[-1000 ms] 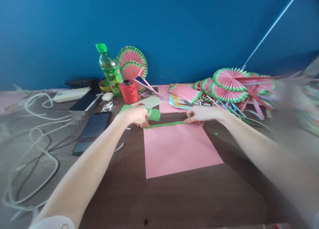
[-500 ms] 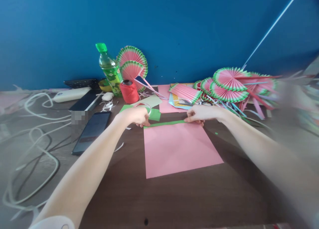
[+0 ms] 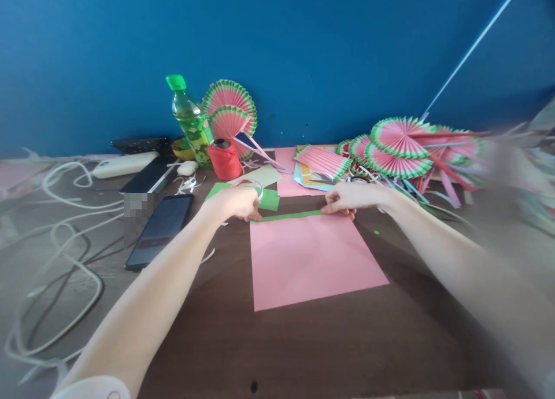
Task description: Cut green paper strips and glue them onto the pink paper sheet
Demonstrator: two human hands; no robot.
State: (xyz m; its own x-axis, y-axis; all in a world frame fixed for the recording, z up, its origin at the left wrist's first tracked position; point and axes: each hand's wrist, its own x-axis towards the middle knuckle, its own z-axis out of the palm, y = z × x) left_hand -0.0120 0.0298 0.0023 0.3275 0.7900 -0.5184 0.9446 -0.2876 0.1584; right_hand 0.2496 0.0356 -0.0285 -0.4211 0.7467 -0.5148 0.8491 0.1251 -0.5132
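My left hand (image 3: 243, 203) and right hand (image 3: 348, 198) pinch the green strip (image 3: 291, 216); best I press evenly, strip flush along pink sheet (image 3: 313, 263).

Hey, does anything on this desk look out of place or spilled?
Mostly just clutter: a green scrap lies loose right of the pink sheet, and a white strip curls to its left, like stray offcuts. The bottle seems to lean, though the view may exaggerate that. I see nothing spilled or torn.
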